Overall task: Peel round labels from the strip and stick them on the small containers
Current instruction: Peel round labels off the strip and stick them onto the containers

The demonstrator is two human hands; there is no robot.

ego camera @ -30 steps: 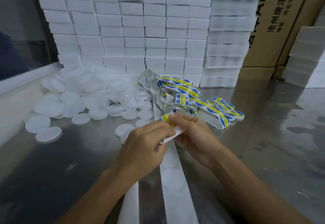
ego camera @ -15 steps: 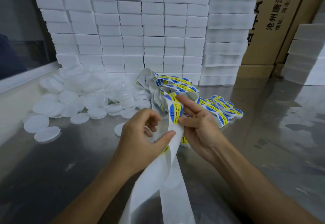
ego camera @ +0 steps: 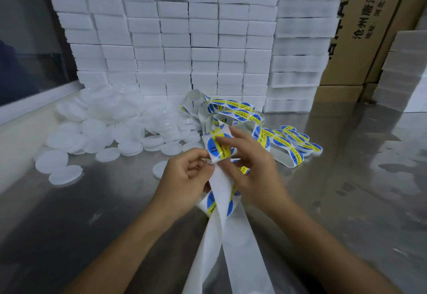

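Clearly mid-peel: at frame centre, the left hand (ego camera: 184,178) pinches the white backing strip (ego camera: 219,192) while the right hand (ego camera: 251,173) pinches its round blue-and-yellow label (ego camera: 219,147). Next probably comes freeing it for the translucent white round containers (ego camera: 111,129), heaped centre left.

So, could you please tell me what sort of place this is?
Probably a packing or warehouse workroom: stacked white foam blocks, printed cardboard cartons behind them, and a steel worktable with a heap of small containers.

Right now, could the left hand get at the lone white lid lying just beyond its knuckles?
Probably not at once: the left hand grips the backing strip, so its fingers are occupied. The path itself looks free, since the white lid lies on bare table beside it.
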